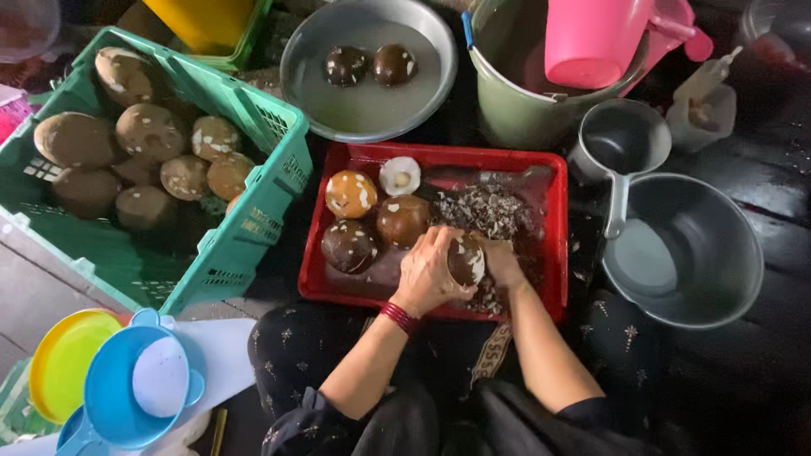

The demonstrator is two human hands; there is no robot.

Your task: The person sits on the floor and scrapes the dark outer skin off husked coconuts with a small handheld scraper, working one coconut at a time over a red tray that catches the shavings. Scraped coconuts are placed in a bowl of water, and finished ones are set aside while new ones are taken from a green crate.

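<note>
Over the red tray point(338, 291), both hands clasp a coconut point(467, 260).

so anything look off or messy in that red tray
Yes: a heap of brown and white shavings lies loose across the red tray, beside the dark round fruits. One piece is cut open, white inside. The left hand and right hand grip another fruit.

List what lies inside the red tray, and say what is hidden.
The red tray holds four loose coconuts, a pile of shavings, and one coconut gripped between the left hand and right hand. The hands cover most of it.
</note>
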